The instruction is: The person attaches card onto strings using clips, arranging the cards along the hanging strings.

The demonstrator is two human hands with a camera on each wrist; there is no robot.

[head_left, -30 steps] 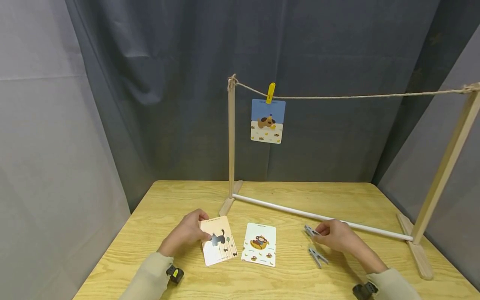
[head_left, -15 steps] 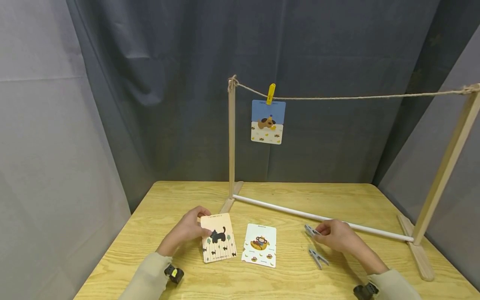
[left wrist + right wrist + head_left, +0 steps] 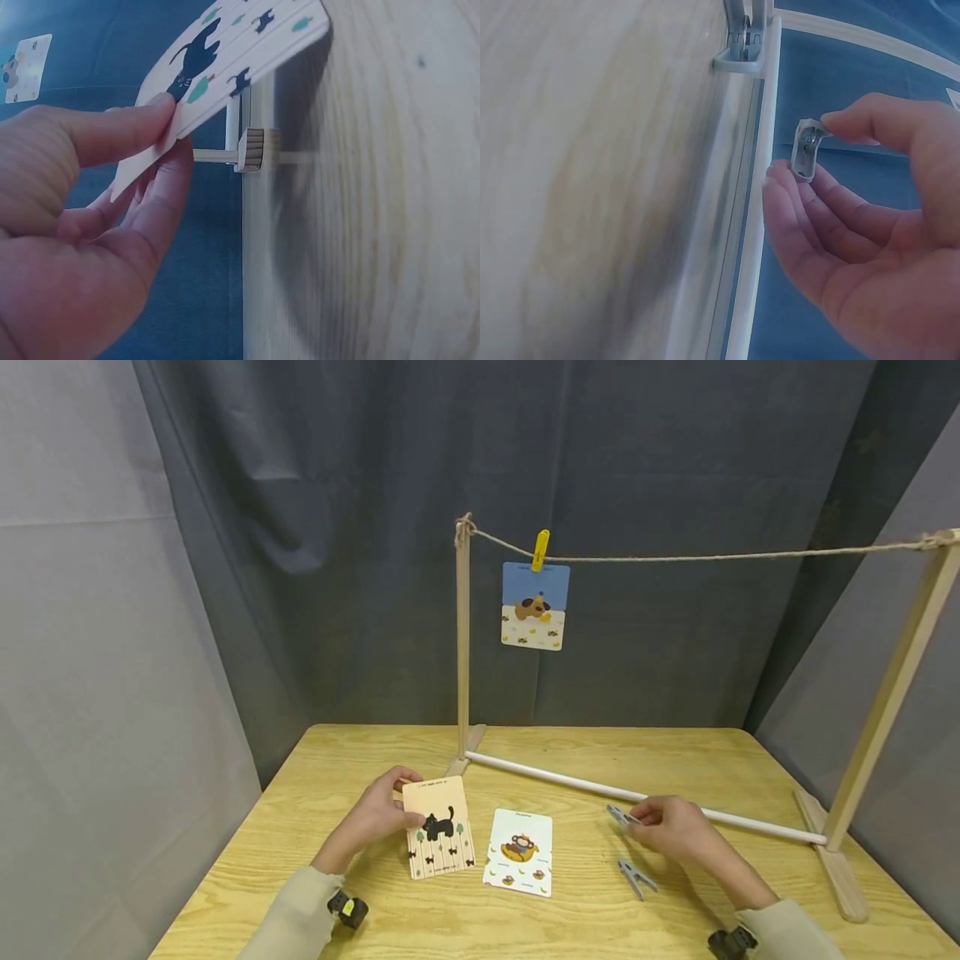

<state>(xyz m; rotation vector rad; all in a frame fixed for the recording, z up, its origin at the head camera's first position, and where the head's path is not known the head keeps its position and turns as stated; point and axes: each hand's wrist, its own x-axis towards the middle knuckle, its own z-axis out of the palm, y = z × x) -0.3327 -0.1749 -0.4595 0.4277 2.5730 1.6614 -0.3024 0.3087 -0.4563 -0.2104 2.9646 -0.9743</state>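
Note:
My left hand (image 3: 381, 814) pinches a peach card with a black cat (image 3: 438, 839) by its left edge, thumb in front and fingers behind. In the left wrist view the cat card (image 3: 217, 64) tilts above the wood. A grey clothespin (image 3: 621, 817) is pinched between thumb and fingers of my right hand (image 3: 671, 831); the right wrist view shows that clothespin (image 3: 808, 150) end-on. Just in front of this hand a second grey clothespin (image 3: 637, 878) lies on the table. Between the hands a white card with a monkey (image 3: 519, 852) lies flat.
A twine line (image 3: 675, 558) runs between two wooden posts (image 3: 462, 643), joined low down by a white rod (image 3: 555, 774). From the line hangs a dog card (image 3: 535, 618), held by a yellow clothespin (image 3: 540, 551). Dark curtain (image 3: 360, 568) stands behind the wooden table (image 3: 360, 743).
My left hand has raised the cat card slightly and turned its face more upright. The right hand with its clothespin has barely moved.

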